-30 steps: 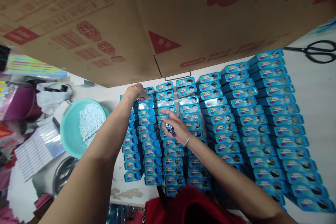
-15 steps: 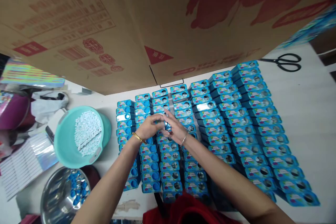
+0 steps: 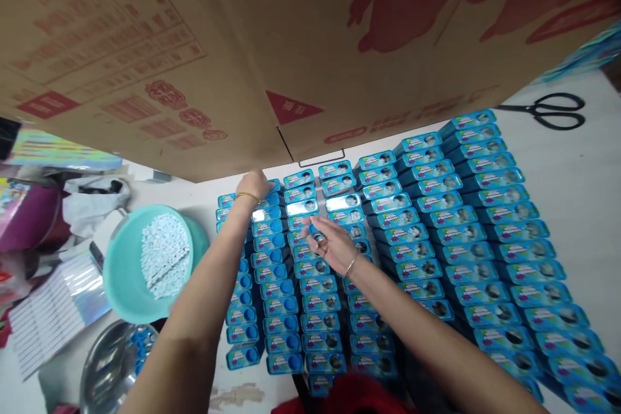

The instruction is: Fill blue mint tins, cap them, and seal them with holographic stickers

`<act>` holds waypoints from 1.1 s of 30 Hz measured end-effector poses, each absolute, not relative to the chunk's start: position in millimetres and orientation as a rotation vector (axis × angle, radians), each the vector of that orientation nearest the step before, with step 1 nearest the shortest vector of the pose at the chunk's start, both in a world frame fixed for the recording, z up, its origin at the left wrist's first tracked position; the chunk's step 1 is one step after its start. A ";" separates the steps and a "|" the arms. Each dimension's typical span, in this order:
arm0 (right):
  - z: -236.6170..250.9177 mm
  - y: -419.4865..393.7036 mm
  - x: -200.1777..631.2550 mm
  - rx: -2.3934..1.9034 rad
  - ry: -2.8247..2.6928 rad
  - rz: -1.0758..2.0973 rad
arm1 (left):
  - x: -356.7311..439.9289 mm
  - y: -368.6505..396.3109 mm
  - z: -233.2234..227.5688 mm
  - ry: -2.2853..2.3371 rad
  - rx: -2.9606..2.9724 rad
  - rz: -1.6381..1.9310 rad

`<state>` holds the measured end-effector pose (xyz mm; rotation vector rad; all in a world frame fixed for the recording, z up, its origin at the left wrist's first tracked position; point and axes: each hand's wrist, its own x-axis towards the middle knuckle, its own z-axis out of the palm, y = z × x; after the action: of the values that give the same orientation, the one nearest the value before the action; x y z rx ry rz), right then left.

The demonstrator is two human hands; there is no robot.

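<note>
Many blue printed boxes (image 3: 412, 233) lie in tight columns on the white table. My left hand (image 3: 252, 185), with a gold bangle, reaches to the far end of the left columns and rests its fingertips on a box (image 3: 266, 213) just under the cardboard flap; its fingertips are hidden. My right hand (image 3: 331, 243) hovers palm-up over the middle columns, cupping a few small round blue and dark pieces (image 3: 315, 230). Boxes in the left columns show blue round inserts; those to the right show dark round ones.
A big cardboard carton (image 3: 291, 45) overhangs the far half of the table. On the left stand a teal basin (image 3: 119, 272) of small white pieces and a steel bowl (image 3: 104, 369) with blue caps. Scissors (image 3: 550, 110) lie at the far right. Holographic sheets (image 3: 46, 310) lie at the left.
My left hand left my right hand and reached out to the far end of the left columns. My right hand stayed over the middle columns, its palm more open.
</note>
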<state>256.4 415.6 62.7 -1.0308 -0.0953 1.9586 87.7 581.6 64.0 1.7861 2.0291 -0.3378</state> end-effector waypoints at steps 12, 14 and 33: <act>66.2 425.9 257.7 -1.005 -0.021 1.940 | 101.9 553.6 80.0 1.961 1.990 -0.063; 66.6 426.8 260.8 -0.998 -0.017 1.912 | 109.8 522.7 81.4 1.555 1.952 0.172; 54.0 426.9 282.5 -0.879 -0.194 1.940 | 167.4 609.8 56.3 1.838 1.903 -0.474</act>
<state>282.5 426.9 54.0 -0.8793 -0.1940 1.9400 167.4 609.8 56.3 1.9029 1.8376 -0.4743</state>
